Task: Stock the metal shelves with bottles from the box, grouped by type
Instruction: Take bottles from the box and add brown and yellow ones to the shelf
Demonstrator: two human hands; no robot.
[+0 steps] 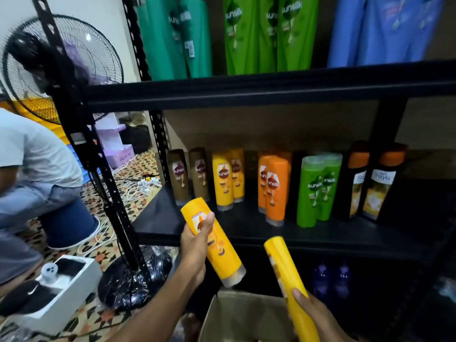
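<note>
The cardboard box (222, 317) is being cut off by the bottom edge, its contents too dim to make out, and the right hand (318, 315) is running out of frame at the wrist. Purple bottles (330, 277) are sitting blurred in shadow on the lower shelf.

The left hand (193, 245) is gripping a yellow bottle (222, 253) around its middle, thumb (208, 219) lying across the label and cap pointing down toward the box. The right hand's fingers are curling around the lower part of a second yellow bottle (281, 262) (label mostly turned away). It is tilting up toward the middle shelf (246, 225), where the shelved yellow bottles (223, 178) are standing between brown bottles (181, 176) and orange bottles (276, 188).
</note>
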